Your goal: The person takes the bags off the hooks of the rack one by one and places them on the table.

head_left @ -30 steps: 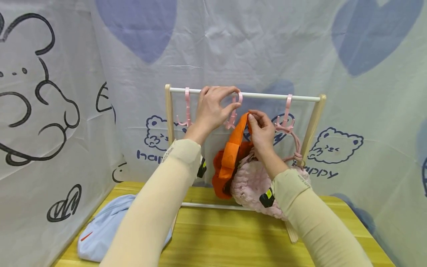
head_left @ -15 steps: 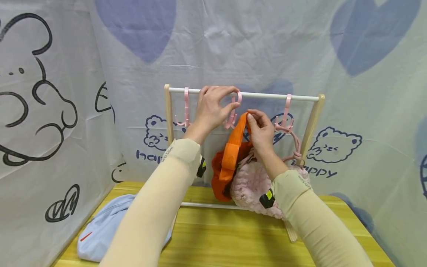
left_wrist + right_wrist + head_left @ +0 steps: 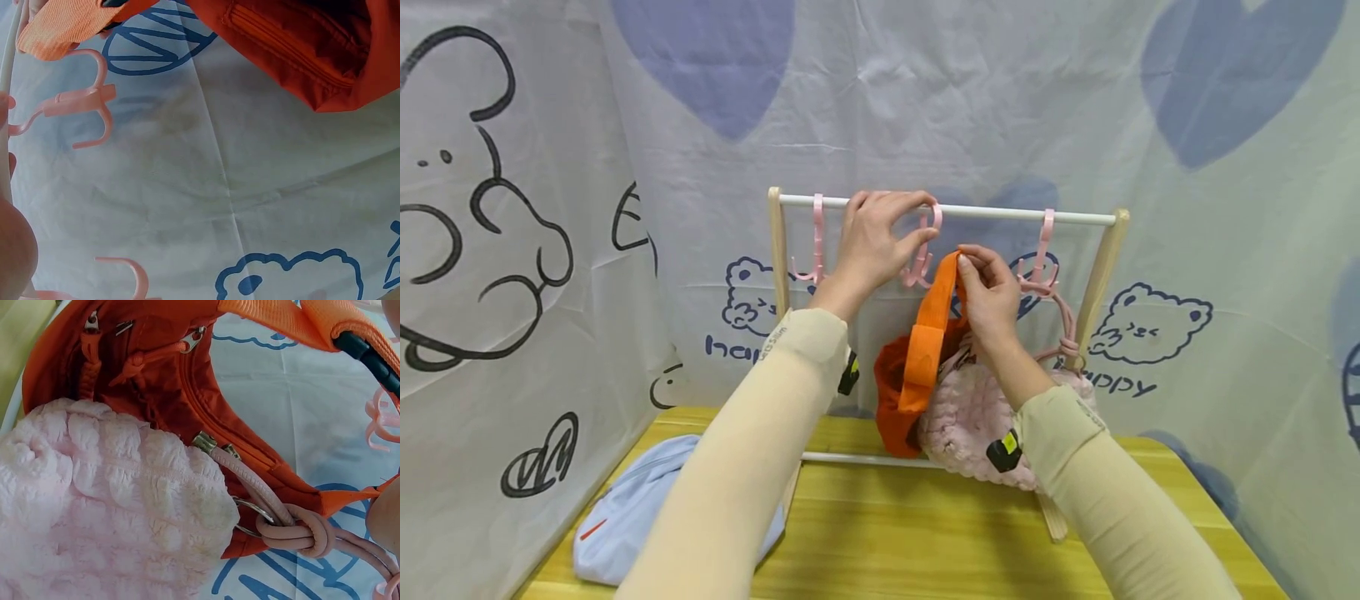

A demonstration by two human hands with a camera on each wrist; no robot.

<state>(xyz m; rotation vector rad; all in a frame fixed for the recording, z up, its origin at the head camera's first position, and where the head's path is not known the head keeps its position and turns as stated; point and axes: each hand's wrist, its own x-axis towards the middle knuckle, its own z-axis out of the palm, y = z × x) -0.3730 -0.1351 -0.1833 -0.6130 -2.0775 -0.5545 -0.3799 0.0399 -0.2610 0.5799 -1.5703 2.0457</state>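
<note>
My left hand holds the curved top of the middle pink hook with thumb and index finger, at the rack's white rod. In the left wrist view, the prongs of this hook point away from the rod. The right hand pinches the upper end of an orange strap, just right of the hook's prongs. Below it hangs the orange bag, its zippers showing in the right wrist view. A pink puffy bag overlaps the orange bag there.
The pink bag's knotted cord hangs from the right pink hook. Another pink hook is at the rod's left. A light blue bag lies on the wooden table, partly behind the left sleeve. Printed cloth stands behind the rack.
Both hands keep nearly the same places and grips. The orange bag and its hanging strap have turned slightly; the view has shifted a little.
</note>
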